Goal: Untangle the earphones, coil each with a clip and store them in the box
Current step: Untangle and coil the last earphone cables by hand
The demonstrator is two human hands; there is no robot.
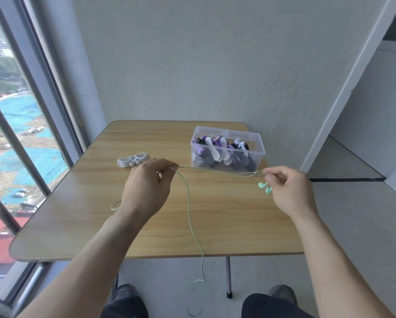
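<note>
Nearest, the loose tail of the mint-green earphone cable [189, 210] is hanging off the front edge of the wooden table [226, 228] and curling toward the floor between the person's knees. Above the tabletop, the left hand [146, 187] is pinching the cable between thumb and fingertips, while the right hand [288, 189] is pinching it near the far end, with the two mint earbuds [264, 187] dangling just below its fingers. Between the hands the cable is running taut, its long axis lying left to right across the table, so the free length is falling from the left hand's side. Untangling looks nearly done, and coiling is probably coming next. The white cable clip [132, 159] is lying on the table just beyond the left hand, clearly nearer to it than to the right. Farther back on the right, the clear plastic box [260, 140] is already holding several clipped earphones in white, purple and black.
</note>
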